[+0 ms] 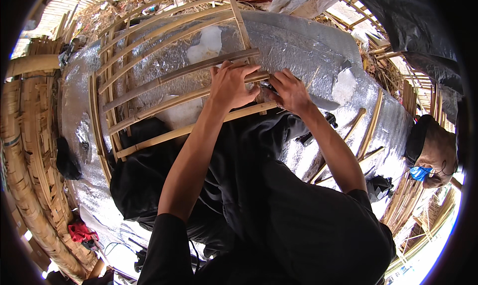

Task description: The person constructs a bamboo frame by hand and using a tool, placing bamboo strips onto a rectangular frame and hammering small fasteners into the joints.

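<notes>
Bamboo lattice (184, 72) sits upper centre-left. I see left hand (229, 88) thumb and forefinger apart, astride a slat (174, 104); can't tell if they're pressing. Right hand (293, 93) fingers curled at its end, pinch hidden. Risk: slat could roll if left's loose; rough end might splinter skin.

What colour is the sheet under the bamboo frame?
Shiny silver. The sheet under the bamboo frame shows best in the head view.
</notes>
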